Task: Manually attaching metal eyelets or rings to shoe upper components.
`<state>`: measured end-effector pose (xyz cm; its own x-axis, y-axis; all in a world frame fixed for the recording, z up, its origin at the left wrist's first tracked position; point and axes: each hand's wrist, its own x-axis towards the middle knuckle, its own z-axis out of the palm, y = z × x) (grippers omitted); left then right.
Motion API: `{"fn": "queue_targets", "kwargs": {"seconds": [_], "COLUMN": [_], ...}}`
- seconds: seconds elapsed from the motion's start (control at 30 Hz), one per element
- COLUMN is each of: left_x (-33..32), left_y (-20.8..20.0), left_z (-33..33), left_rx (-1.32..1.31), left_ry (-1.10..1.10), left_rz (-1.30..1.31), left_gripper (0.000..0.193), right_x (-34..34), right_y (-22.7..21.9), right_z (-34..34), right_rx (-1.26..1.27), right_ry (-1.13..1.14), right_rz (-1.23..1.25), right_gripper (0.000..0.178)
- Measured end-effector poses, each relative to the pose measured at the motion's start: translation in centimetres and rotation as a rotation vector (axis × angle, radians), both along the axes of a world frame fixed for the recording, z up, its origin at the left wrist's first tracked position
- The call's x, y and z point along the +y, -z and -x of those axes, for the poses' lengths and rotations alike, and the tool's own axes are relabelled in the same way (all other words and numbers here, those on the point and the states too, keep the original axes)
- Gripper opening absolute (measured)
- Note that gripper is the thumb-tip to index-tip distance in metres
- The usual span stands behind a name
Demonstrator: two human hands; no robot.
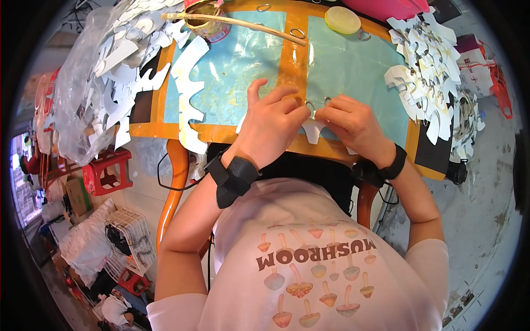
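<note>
At the near edge of the surface (292, 60), a small white piece (313, 132) lies between the two hands, just in front of the person's body, with a metal ring (309, 106) at its upper end. The left hand (274, 122) comes in from its left, fingers bent and drawn narrow toward the piece, with one outer finger lifted away; whether it grips cannot be told, as the fingertips are partly hidden. The right hand (353, 124) comes from the other side, its fingertips bunched close together at the upper right of the piece, and its hold is likewise too covered to tell.

To the left of the left hand, a long white strip (189, 99) with a scalloped side runs over the border of the surface. Farther left rises a heap of white cut pieces (118, 58), beside a clear plastic bag (80, 105). Beyond the hands, a wooden stick (248, 25) rests across an open tin (212, 30), and a round yellow lid (342, 20) lies near a loose ring (364, 36). On the right, more white pieces (422, 77), stained yellowish, lie piled together
</note>
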<state>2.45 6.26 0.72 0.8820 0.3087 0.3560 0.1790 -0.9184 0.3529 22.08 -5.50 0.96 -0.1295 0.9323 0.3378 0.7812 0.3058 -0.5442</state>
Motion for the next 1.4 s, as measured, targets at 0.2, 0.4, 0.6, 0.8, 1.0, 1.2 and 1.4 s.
{"fn": "queue_targets", "kwargs": {"seconds": [0.2, 0.4, 0.6, 0.8, 1.0, 1.2, 1.4], "left_x": [-0.4, -1.6, -2.5, -2.8, -3.0, -3.1, -4.4], "left_y": [-0.2, 0.6, 0.1, 0.1, 0.8, 1.1, 1.7], "left_z": [0.4, 0.8, 1.9, 2.3, 2.3, 2.8, 4.0], "left_rx": [0.029, 0.063, 0.161, 0.183, 0.15, 0.017, -0.106], "left_ry": [0.067, 0.059, 0.062, 0.035, 0.004, -0.122, -0.197], "left_rz": [-0.098, -0.312, -0.23, -0.149, -0.132, -0.106, -0.156], "left_gripper": [0.023, 0.017, 0.024, 0.031, 0.034, 0.039, 0.044], "right_x": [0.1, -0.8, -1.6, -2.5, 1.5, 1.4, -0.2], "right_y": [0.2, -0.5, -0.7, -1.0, -2.0, -2.1, -2.6], "right_z": [-0.6, 0.0, 0.6, -2.4, 0.4, 0.5, 1.9], "right_rx": [-0.095, -0.336, -0.36, -0.01, 0.041, 0.226, 0.526], "right_ry": [-0.07, -0.142, -0.112, -0.013, 0.134, 0.08, 0.246], "right_rz": [-0.058, -0.061, -0.09, 0.139, 0.029, 0.312, 0.595], "right_gripper": [0.018, 0.018, 0.02, 0.023, 0.019, 0.022, 0.034]}}
